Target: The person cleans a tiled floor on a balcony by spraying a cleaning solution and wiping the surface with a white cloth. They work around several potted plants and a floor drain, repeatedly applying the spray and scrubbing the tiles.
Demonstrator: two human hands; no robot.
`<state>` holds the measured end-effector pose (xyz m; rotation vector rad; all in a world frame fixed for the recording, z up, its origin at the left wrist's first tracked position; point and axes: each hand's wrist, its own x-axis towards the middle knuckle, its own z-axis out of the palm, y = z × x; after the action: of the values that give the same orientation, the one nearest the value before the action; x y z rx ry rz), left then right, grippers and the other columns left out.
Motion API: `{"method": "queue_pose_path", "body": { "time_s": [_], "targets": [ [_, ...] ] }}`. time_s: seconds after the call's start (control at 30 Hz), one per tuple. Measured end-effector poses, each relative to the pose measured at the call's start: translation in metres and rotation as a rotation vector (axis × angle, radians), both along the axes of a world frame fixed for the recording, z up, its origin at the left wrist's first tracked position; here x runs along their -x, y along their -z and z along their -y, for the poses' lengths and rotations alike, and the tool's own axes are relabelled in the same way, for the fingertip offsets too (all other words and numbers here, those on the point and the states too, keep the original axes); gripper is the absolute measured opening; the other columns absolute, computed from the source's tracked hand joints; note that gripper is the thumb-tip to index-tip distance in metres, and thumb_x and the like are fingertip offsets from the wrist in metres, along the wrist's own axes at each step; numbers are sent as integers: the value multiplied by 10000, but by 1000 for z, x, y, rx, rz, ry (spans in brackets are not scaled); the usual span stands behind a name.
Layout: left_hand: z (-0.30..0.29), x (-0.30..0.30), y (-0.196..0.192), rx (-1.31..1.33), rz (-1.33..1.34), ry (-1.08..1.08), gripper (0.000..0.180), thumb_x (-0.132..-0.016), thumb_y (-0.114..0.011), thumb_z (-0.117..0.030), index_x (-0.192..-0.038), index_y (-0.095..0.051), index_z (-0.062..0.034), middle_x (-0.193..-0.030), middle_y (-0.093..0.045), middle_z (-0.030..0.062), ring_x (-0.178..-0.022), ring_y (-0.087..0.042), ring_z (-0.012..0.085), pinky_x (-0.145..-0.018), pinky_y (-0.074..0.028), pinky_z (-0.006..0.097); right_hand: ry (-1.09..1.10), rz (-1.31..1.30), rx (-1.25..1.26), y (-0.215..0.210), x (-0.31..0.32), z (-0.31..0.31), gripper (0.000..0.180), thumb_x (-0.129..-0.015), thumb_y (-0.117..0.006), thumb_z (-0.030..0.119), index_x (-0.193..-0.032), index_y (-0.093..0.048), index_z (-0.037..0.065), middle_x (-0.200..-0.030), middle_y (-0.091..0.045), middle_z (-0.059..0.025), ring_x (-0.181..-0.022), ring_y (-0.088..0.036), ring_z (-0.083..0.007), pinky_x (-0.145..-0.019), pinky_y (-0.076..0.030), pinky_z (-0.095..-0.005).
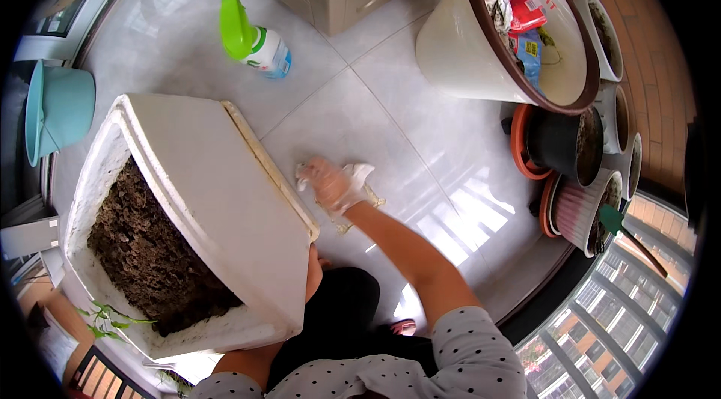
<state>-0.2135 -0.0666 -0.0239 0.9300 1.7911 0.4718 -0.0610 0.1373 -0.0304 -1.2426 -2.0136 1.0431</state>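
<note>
My right hand (330, 183), in a thin clear glove, presses a white cloth (362, 171) flat on the pale tiled floor (420, 144); the cloth's frayed edge sticks out beside my wrist. Just left of it, a white foam box (225, 174) stands tilted on its side, with dark soil (143, 249) packed inside. My left forearm (248, 360) runs up beneath the box, and the box hides my left hand. I cannot see how that hand touches the box.
A spray bottle with a green head (251, 40) lies on the tiles behind the box. A teal container (60, 110) stands far left. At right are a large white pot (458, 46) holding packets, a black pot (559, 145), a ribbed pink pot (574, 211) and a green trowel (614, 220).
</note>
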Motion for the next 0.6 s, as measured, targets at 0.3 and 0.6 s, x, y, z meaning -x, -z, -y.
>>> {"method": "queue_pose_path", "body": {
  "time_s": [0.3,0.6],
  "targets": [
    [-92,-74,-120,154,-51,-48,276,-841,-459,-166,-919,-514,93,-687,-587,184,-597,-604,269,-523,-510,333,193,318,-104,4,-11,-42,350,-677,-519,-31,-991,-604,97,-1025,-542,-123,-940,-503,-294,-817,-429,-396],
    [-27,0,16,-148,-365,693,281,-557,-772,-147,-596,-555,28,-640,-577,171,-611,-564,304,-599,-436,390,109,135,-109,-22,-81,71,173,-671,-553,6,-792,-633,97,-887,-597,-62,-868,-552,-235,-777,-455,-339]
  ]
}}
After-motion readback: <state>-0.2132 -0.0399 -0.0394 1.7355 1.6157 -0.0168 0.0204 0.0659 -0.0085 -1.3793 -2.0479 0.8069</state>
